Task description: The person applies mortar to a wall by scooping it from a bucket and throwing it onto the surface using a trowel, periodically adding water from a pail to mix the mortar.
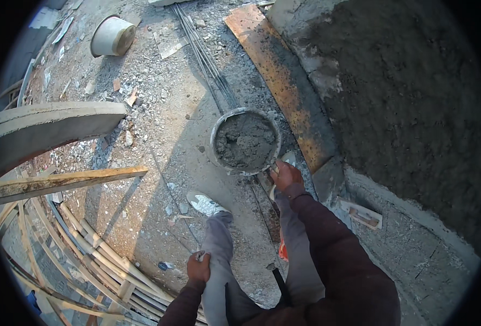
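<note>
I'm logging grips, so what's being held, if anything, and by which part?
Can't be told: the right hand is at the tub rim, its grip unclear; the left hand by the left leg shows no clear hold.

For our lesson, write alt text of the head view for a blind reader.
A person's right hand is at the rim of a bucket of thick grey mix on rubbly ground; the left hand is by the left leg. A brown panel lies nearby.
</note>
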Tool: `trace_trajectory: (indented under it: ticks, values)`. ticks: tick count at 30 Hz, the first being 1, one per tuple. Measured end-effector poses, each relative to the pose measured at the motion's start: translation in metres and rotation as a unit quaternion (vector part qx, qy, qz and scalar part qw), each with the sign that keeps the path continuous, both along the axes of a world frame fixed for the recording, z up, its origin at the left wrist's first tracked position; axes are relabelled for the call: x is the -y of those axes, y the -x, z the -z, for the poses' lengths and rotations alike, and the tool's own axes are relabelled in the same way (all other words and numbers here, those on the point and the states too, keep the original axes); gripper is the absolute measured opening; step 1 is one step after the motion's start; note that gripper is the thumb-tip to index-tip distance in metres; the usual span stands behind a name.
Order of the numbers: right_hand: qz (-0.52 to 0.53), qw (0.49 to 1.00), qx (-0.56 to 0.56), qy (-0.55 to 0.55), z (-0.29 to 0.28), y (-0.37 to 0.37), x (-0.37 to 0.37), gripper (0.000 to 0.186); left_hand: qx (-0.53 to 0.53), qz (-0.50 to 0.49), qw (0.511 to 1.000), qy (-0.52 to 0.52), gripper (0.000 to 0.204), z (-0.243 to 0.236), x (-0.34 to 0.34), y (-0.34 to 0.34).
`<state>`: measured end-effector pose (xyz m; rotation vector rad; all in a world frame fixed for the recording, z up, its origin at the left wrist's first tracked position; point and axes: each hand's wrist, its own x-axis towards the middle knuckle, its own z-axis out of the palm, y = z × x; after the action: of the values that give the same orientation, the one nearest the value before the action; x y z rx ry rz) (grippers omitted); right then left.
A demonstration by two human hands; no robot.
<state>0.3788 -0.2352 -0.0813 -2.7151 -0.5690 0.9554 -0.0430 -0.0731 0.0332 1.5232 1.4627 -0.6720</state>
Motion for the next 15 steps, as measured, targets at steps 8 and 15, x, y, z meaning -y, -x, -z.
trace_trajectory:
  ticks: [8,15]
  values:
    - [-0.167,0.945,-0.095,-0.263,-0.175,-0.053,-0.079,0.031,-0.034,-0.028,0.999,-0.009,0.053,-0.002,0.026,-0.017]
    - [0.1,0.735,-0.64,-0.2,-0.074,-0.174,0.037,0.027,-0.045,0.027,0.995,-0.081,0.046,0.01,0.018,-0.056]
